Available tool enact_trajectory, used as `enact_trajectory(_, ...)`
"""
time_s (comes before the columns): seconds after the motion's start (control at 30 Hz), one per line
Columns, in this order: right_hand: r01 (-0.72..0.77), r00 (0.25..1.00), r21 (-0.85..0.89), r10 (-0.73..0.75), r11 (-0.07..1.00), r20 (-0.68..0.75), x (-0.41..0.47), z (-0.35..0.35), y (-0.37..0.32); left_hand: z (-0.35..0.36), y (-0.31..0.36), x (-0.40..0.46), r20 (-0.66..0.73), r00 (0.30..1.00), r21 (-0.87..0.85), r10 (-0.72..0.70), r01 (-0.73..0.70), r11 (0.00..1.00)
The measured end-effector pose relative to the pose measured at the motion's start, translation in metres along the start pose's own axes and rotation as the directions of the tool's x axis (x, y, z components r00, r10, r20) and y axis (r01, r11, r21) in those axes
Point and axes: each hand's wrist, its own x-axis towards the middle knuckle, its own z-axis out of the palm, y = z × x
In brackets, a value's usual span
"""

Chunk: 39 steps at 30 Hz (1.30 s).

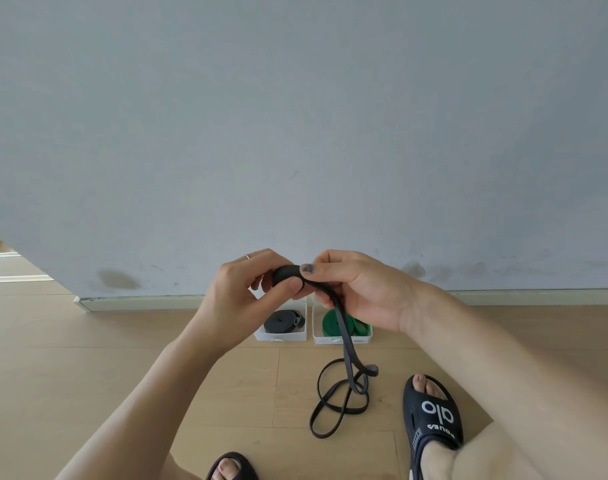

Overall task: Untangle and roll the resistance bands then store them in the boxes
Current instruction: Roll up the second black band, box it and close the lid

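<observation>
While my left hand point(240, 292) pinches the rolled black band point(287, 274), my right hand point(351, 289) grips its tail above the floor point(122, 341).

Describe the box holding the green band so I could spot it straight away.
Find the foot of the grey wall, where two small white boxes sit side by side on the wooden floor. It is the right-hand box; its green band sets it apart from the left box, which holds a dark grey roll.
</observation>
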Motion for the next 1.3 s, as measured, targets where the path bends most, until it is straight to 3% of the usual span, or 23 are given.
enact_trajectory(0.17,0.004,0.997,-0.135,-0.014,0.991,-0.076,-0.001,0.002,0.003,0.004,-0.009,0.002,0.108,0.986,0.185,0.124,-0.143,0.972)
enact_trajectory(0.33,-0.05,0.993,-0.128,0.063,0.991,0.102,-0.009,0.001,-0.005,0.003,0.001,0.002,0.073,0.996,-0.024,0.045,-0.044,0.999)
enact_trajectory(0.43,-0.034,0.993,-0.075,0.042,0.997,0.112,-0.011,-0.001,-0.006,0.004,0.002,0.001,0.055,0.998,-0.086,0.016,-0.011,0.996)
enact_trajectory(0.57,-0.043,0.998,-0.054,0.046,0.998,0.043,-0.005,-0.003,-0.003,0.002,-0.001,0.001,0.058,0.996,0.071,0.075,-0.079,0.994)
enact_trajectory(0.67,-0.048,0.999,-0.139,0.046,0.989,-0.021,-0.002,-0.004,0.001,0.005,-0.004,0.0,0.113,0.983,0.189,0.144,-0.163,0.968)
enact_trajectory(0.9,-0.054,0.987,-0.138,0.074,0.989,0.143,-0.009,0.0,-0.005,0.002,0.0,-0.001,0.083,0.996,-0.056,0.037,-0.033,0.998)
enact_trajectory(1.0,-0.034,0.995,-0.104,0.043,0.994,0.087,-0.006,0.0,-0.003,0.001,-0.001,-0.001,0.064,0.997,-0.012,0.042,-0.041,0.999)
enact_trajectory(1.13,-0.023,0.999,-0.199,0.017,0.98,-0.032,0.0,-0.002,0.004,0.003,0.0,-0.001,0.073,0.992,0.093,0.099,-0.106,0.99)
enact_trajectory(1.3,-0.073,0.988,-0.183,0.096,0.98,0.121,-0.004,-0.007,0.0,0.001,0.001,-0.001,0.055,0.997,-0.008,0.049,-0.048,0.999)
